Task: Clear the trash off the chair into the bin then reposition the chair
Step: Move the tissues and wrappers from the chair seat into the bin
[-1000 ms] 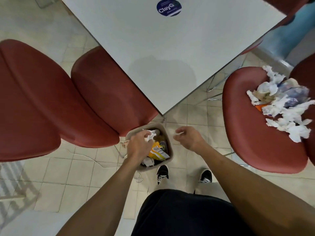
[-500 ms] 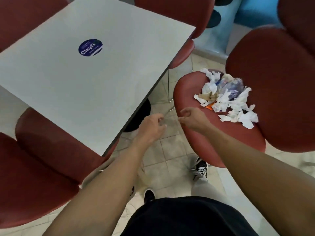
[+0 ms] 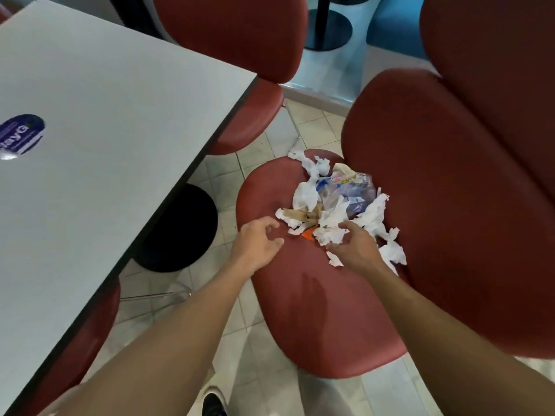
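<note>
The large white rectangular table (image 3: 99,139) fills the left of the view, with a round blue sticker (image 3: 21,134) near its left edge and a black round pedestal base (image 3: 183,228) below its near corner on the pale tiled floor (image 3: 264,382). The red padded chair with a rounded seat and tall back (image 3: 318,310) stands to the right of the table, apart from it, seat facing the viewer. A second red chair (image 3: 240,40) sits tucked at the table's far side. A heap of trash (image 3: 336,202), made of crumpled white tissues, a clear plastic wrapper with printed colour, brown paper and an orange scrap, lies on the rear half of the seat, against the base of the chair back. Both hands are over the seat at the near edge of the heap. The right hand (image 3: 356,246) has fingers spread and slightly bent, fingertips touching the nearest white tissues; it grips nothing. The left hand (image 3: 258,243) hovers just left of the heap, fingers loosely curled and empty, its fingertips close to the brown paper but not on it. A black shoe (image 3: 213,405) shows at the bottom edge.
</note>
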The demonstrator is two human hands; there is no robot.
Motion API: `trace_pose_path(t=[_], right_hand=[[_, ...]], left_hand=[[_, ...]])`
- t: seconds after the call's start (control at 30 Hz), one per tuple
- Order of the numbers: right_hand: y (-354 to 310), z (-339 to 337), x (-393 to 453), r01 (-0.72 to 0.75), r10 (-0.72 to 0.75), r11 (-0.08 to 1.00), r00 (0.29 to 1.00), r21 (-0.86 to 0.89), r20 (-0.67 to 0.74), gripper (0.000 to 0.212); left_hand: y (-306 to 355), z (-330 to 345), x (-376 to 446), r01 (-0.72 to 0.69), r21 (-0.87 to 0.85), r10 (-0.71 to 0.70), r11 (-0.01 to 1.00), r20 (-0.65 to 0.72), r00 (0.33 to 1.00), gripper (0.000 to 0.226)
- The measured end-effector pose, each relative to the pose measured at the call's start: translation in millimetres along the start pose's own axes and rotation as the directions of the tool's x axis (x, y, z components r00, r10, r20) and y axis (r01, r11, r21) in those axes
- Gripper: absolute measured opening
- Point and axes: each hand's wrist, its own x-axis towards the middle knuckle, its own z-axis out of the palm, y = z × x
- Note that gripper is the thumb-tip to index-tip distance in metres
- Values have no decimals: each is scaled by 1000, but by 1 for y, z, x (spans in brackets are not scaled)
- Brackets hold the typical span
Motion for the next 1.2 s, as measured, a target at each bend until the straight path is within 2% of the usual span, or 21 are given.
trace_pose_path(t=[0.1,0.2,0.37,0.5,0.57,0.67,0.8,0.87,0.93,1.03,1.1,1.17,1.2], right_hand=[[25,-3,42,-5,6,1000,1000,-11,11,63],[42,1,79,-7,6,1000,1000,9,31,57],[63,20,131,55,-54,998,998,-18,34,51],[71,36,155,94,-92,994,995,-61,35,56],[73,44,166,104,-102,992,994,-76,27,54],[77,53,176,95,-97,993,995,-77,-19,43],[82,55,175,60,-63,997,996,-38,-65,32],[83,53,170,33,-32,999,995,9,-94,27],[84,47,161,16,-10,999,992,46,-126,25],[84,39,147,6,7,997,989,83,-151,23],[83,37,139,10,7,994,988,106,-156,22],[82,37,135,20,1,992,985,124,-171,20],[82,37,133,19,5,991,984,134,-176,20]], left_hand=[[10,31,38,0,65,0,998,5,1000,36],[15,63,72,-75,162,70,984,37,997,32],[8,114,123,-129,184,114,974,92,989,35],[1,144,148,-115,175,106,978,57,993,44],[-4,154,158,-83,181,82,980,15,997,32],[-8,164,168,-84,112,84,990,10,996,11],[-5,173,171,-142,2,142,990,-35,989,34],[-2,174,167,-160,-100,154,982,-69,986,25],[-2,174,163,-121,-180,108,976,-83,991,14],[4,168,157,-101,-260,89,960,-58,994,6],[8,167,159,-149,-302,158,942,5,987,23],[12,170,167,-154,-237,160,959,6,987,38],[14,172,170,-138,-215,143,967,8,990,39]])
